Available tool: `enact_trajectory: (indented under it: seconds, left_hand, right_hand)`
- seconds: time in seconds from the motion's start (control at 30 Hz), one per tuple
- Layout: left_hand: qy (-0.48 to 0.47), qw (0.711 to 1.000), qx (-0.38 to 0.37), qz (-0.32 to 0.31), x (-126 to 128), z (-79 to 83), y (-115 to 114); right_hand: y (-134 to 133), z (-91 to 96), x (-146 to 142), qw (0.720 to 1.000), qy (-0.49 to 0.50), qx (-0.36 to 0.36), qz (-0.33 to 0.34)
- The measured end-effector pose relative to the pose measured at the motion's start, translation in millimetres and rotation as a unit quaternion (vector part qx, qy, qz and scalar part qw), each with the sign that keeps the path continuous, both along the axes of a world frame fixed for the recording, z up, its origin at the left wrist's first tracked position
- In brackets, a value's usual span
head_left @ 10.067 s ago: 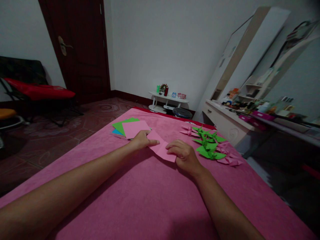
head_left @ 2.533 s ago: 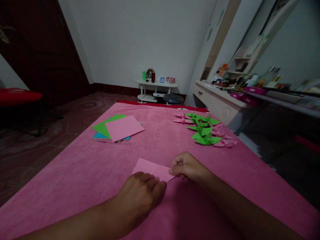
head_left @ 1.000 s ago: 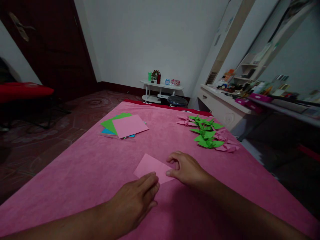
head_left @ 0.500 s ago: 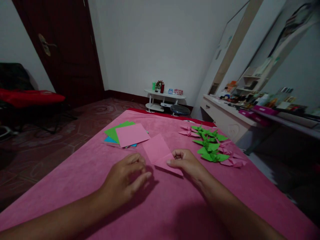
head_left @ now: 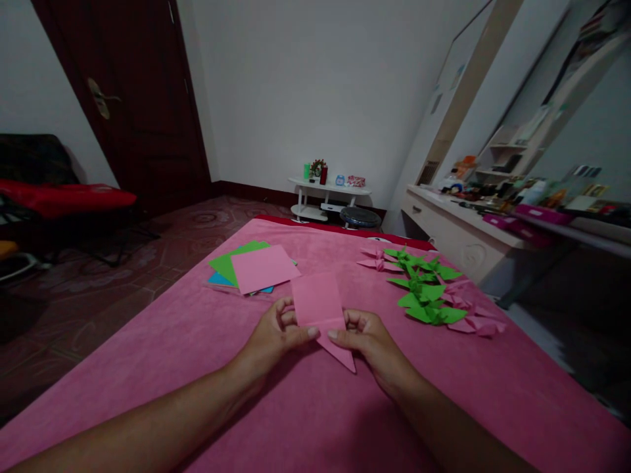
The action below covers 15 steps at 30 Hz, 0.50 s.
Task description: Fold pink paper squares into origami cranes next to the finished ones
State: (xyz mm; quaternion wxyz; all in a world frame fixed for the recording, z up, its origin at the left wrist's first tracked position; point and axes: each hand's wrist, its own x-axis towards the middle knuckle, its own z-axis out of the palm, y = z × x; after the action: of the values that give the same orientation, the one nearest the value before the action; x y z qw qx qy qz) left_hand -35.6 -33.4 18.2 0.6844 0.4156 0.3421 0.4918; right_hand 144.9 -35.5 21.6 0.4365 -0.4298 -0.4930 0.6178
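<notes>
Between both hands is a partly folded sheet of pink origami paper (head_left: 318, 299), with a crease across its lower part and a pointed flap toward me. My left hand (head_left: 280, 332) pinches its left edge, thumb on top and fingers beneath. On the right edge, my right hand (head_left: 372, 341) grips the same sheet with its thumb on the front. Beyond the left hand lies a loose stack of square paper, with a pink sheet (head_left: 263, 268) over a green sheet (head_left: 224, 266) and blue ones. Folded green paper cranes (head_left: 428, 309) and pink paper cranes (head_left: 480, 322) sit to the right.
A pink cloth (head_left: 172, 341) covers the surface under my hands. Beyond it stand a small white table (head_left: 330, 187) and a round stool (head_left: 359, 217). A cluttered dressing table (head_left: 458, 226) is at right; a red-draped chair (head_left: 64, 197) and a door (head_left: 133, 85) are at left.
My left hand has moved right and taken hold of the pink paper's left edge. The sheet has turned more upright, its pointed flap now toward me. The view has shifted slightly.
</notes>
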Motion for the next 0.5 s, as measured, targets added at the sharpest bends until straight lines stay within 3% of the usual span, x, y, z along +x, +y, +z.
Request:
enact_trajectory:
  seconds: [0.23, 0.5]
  left_hand:
    - [0.014, 1.0, 0.011, 0.007, -4, -6.3, -1]
    - [0.035, 0.999, 0.003, 0.001, -6, -10.5, -1]
  right_hand:
    - [-4, -7.6, -5, 0.999, -0.013, 0.037, -0.023]
    - [-7, -10.3, -8, 0.987, -0.051, 0.097, -0.118]
